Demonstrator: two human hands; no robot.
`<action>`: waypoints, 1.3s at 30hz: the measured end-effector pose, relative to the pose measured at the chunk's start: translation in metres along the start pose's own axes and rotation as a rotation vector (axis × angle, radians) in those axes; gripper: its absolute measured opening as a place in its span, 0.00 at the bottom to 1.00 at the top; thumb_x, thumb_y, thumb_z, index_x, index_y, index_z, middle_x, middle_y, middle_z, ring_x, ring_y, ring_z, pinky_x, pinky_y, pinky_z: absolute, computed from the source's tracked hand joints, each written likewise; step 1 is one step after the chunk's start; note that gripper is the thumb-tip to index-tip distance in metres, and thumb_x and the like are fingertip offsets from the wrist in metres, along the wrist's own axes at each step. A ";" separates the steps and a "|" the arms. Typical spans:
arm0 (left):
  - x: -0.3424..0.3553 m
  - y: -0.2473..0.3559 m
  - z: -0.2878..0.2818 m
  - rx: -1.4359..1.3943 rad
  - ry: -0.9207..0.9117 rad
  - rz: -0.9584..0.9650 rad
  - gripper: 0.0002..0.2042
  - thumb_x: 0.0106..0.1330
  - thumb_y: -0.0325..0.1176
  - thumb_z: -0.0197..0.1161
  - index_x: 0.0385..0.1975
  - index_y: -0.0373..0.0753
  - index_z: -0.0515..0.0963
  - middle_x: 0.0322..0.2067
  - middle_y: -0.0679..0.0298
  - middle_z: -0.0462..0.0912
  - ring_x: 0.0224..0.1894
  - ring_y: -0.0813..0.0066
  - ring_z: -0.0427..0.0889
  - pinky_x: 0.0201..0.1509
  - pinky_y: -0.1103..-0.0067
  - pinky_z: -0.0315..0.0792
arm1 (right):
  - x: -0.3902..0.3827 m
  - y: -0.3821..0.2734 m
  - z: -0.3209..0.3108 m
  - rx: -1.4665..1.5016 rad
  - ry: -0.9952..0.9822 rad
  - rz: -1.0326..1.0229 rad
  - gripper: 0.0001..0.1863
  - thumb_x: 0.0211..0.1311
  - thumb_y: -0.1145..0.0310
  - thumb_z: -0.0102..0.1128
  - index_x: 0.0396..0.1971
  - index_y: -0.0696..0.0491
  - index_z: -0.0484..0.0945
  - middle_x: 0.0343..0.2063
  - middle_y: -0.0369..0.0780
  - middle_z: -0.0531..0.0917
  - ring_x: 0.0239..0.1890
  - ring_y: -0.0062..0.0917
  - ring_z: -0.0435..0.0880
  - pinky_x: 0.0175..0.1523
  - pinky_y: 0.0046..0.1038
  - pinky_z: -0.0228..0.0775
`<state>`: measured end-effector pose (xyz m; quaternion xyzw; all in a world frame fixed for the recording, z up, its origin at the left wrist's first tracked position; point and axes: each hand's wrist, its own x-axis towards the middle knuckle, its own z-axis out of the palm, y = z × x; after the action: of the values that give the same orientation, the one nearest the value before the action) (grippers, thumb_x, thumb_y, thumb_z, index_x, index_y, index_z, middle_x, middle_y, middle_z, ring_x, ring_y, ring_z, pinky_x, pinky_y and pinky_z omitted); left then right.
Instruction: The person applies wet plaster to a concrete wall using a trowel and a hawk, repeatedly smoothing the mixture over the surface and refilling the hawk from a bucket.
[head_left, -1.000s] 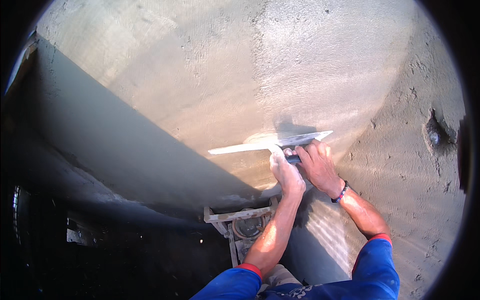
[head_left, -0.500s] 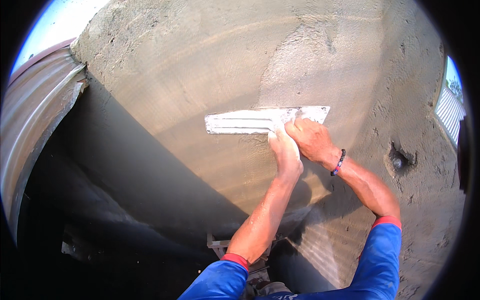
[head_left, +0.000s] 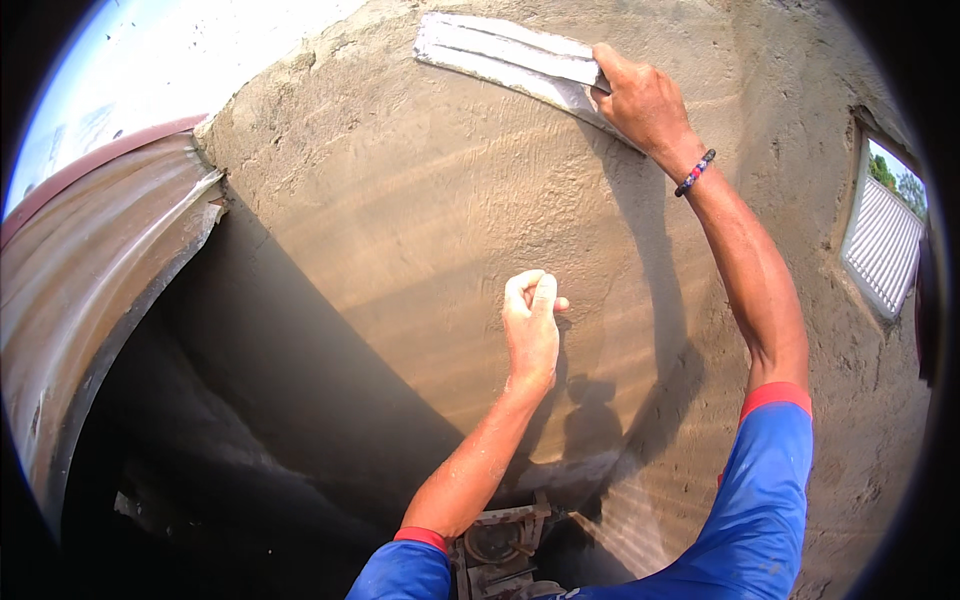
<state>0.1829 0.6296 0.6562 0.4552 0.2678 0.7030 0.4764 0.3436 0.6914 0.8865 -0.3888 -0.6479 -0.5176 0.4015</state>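
High on the plastered wall [head_left: 420,230], my right hand [head_left: 645,105] grips the handle of a long white-smeared plastering trowel [head_left: 505,58]. Its blade stretches to the left of my fist, tilted so that its left end sits higher. The handle is mostly hidden by my fingers. Lower down, my left hand [head_left: 533,325] is raised in front of the wall, apart from the trowel. Its fingers are curled in with the thumb against them, and nothing shows in them. Fresh plaster between the two hands looks rough and damp in places.
Corrugated metal roofing [head_left: 110,290] with a torn edge juts in at the left. A small window opening [head_left: 880,225] pierces the wall at the right. Below me stands a wooden frame [head_left: 500,550], with deep shadow to its left.
My right hand has carried the trowel upward along the wall, and the blade has tilted. My left hand has come off the trowel and dropped slightly lower and leftward. The view has shifted.
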 end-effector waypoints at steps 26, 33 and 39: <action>-0.306 -0.120 -0.363 0.578 0.604 -0.820 0.04 0.68 0.31 0.54 0.38 0.41 0.73 0.30 0.66 0.79 0.24 0.79 0.79 0.30 0.83 0.69 | -0.627 -0.402 0.007 1.246 0.467 2.852 0.25 0.66 0.39 0.46 0.26 0.48 0.63 0.13 0.31 0.62 0.12 0.19 0.62 0.16 0.23 0.55; -0.372 -0.134 -0.415 0.664 0.838 -0.947 0.03 0.69 0.30 0.53 0.37 0.41 0.73 0.29 0.66 0.80 0.22 0.79 0.79 0.25 0.84 0.69 | -0.670 -0.428 0.115 1.562 0.876 2.739 0.26 0.68 0.38 0.38 0.19 0.42 0.61 0.11 0.27 0.58 0.10 0.17 0.56 0.16 0.23 0.50; -0.389 -0.121 -0.422 0.664 0.885 -0.970 0.03 0.69 0.30 0.53 0.37 0.41 0.74 0.29 0.65 0.80 0.22 0.79 0.80 0.24 0.84 0.70 | -0.562 -0.414 0.102 1.450 0.728 2.733 0.21 0.67 0.43 0.42 0.23 0.44 0.64 0.11 0.28 0.59 0.11 0.17 0.58 0.17 0.23 0.54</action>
<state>-0.0923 0.3473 0.2221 0.0793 0.8050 0.4131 0.4183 0.1614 0.6753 0.2053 0.2483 -0.2021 -0.5611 -0.7634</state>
